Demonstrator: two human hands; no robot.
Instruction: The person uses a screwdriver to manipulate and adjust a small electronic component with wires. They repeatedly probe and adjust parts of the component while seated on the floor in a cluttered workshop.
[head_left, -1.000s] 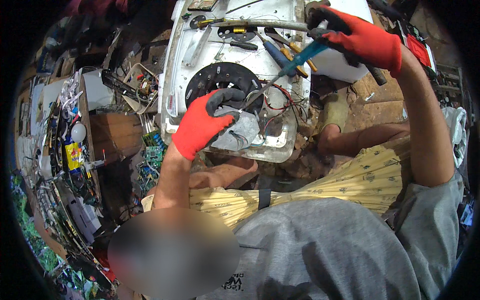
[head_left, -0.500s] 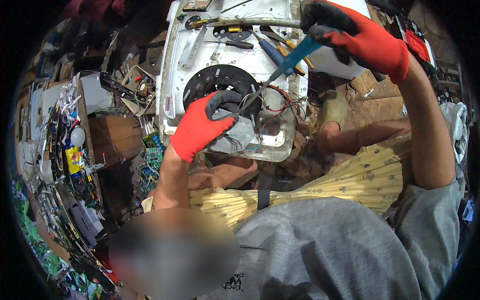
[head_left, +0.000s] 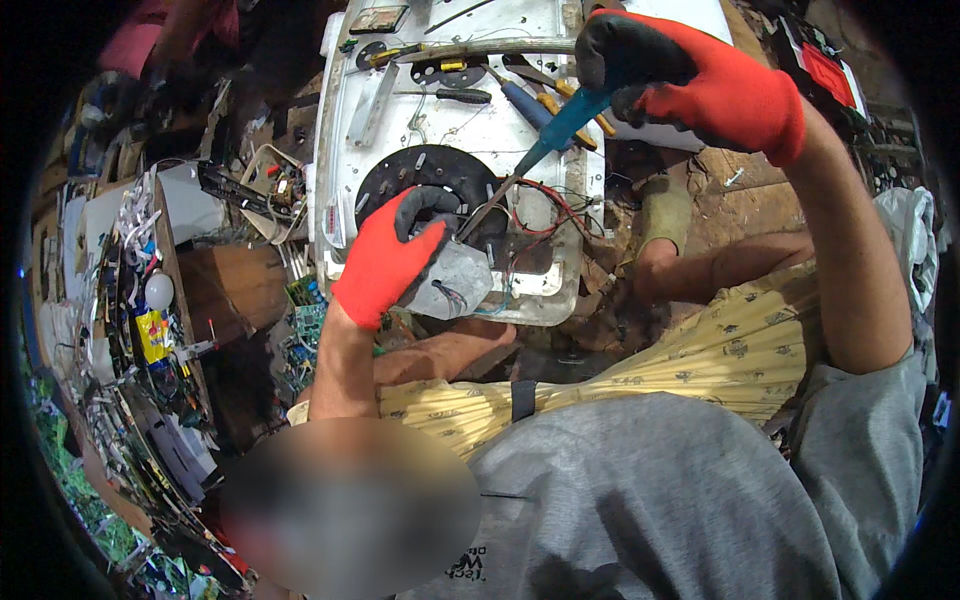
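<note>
My left hand (head_left: 387,256), in a red glove with black fingertips, is closed around a grey metal housing (head_left: 452,284) near the front edge of a white panel (head_left: 440,130). Thin wires come out of the housing's near side. At the upper right my right hand (head_left: 700,90), gloved the same way, grips a screwdriver (head_left: 566,127) by its teal handle. Its blade slants down and left to the housing beside my left fingers; whether the tip touches metal I cannot make out. Behind the housing lies a large black disc (head_left: 395,168) with short posts, partly hidden by my hand.
Blue-handled pliers (head_left: 528,103), a black-handled tool (head_left: 463,96) and a metal strip (head_left: 374,105) lie on the panel. Red and black wires (head_left: 565,215) curl at its right. Scrap parts and circuit boards (head_left: 308,308) crowd the left. Another person's pink clothing (head_left: 140,40) shows at far left.
Both hands have shifted slightly left in the picture, along with the panel. The housing now shows more of its near face and wires. Both grips stay the same.
</note>
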